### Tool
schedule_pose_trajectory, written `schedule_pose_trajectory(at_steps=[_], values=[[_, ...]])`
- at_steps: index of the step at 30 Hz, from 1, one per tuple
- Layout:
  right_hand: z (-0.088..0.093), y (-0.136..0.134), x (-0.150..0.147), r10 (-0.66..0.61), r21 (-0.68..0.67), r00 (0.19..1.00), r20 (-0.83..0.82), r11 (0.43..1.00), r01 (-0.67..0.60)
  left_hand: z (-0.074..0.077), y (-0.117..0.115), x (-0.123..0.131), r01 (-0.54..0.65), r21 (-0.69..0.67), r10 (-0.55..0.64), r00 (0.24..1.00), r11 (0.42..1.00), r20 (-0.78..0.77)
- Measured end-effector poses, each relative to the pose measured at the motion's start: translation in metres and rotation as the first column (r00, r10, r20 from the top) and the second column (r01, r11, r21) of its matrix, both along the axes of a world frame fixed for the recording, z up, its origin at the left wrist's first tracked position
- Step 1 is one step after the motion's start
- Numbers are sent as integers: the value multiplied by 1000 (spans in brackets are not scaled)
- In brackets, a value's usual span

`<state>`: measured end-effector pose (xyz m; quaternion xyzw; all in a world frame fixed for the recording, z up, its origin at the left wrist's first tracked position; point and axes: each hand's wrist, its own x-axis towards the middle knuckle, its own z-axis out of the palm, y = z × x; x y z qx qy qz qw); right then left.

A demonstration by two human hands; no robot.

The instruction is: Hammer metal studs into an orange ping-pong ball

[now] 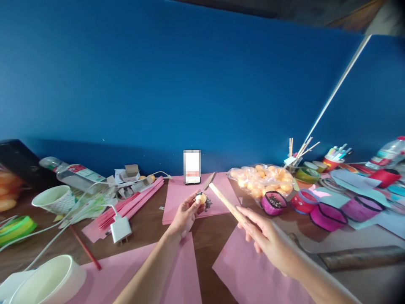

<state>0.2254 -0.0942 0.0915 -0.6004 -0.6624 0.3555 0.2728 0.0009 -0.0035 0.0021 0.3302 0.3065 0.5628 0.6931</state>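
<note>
My left hand (186, 214) is raised over the table with its fingers pinched on a small pale orange ball (201, 197). My right hand (265, 238) is closed around a wooden stick (225, 203) that points up and left toward the ball; the stick's tip is close to the ball but apart from it. A small heap of dark bits (208, 205) lies on the pink paper (177, 198) just right of the ball. A clear bag of orange balls (262, 179) sits behind the stick.
Pink paper sheets (253, 274) lie in front. White cups (53, 198) (47, 283), a charger (120, 229), pink sticks and a bottle (72, 173) crowd the left. Pink and red round containers (327, 216), a phone (192, 167) and a blue wall stand behind.
</note>
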Motion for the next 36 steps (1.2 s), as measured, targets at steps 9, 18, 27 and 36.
schedule_pose_trajectory(at_steps=[9, 18, 27, 36], values=[[0, -1, -4, -7, -10, 1000, -27, 1000, 7, -2, 0, 0, 5, 14, -5, 1000, 1000, 19], [-1, 1, -1, -2, 2, 1000, -27, 1000, 2, -1, 1, -1, 19, 20, -20, 1000, 1000, 16], [0, -4, -1, 19, 19, 999, 30, 1000, -19, 3, -1, -2, -6, -6, 6, 1000, 1000, 12], [0, -5, -2, 26, 13, 999, 38, 1000, -26, 2, 0, -2, -3, -1, 3, 1000, 1000, 29]])
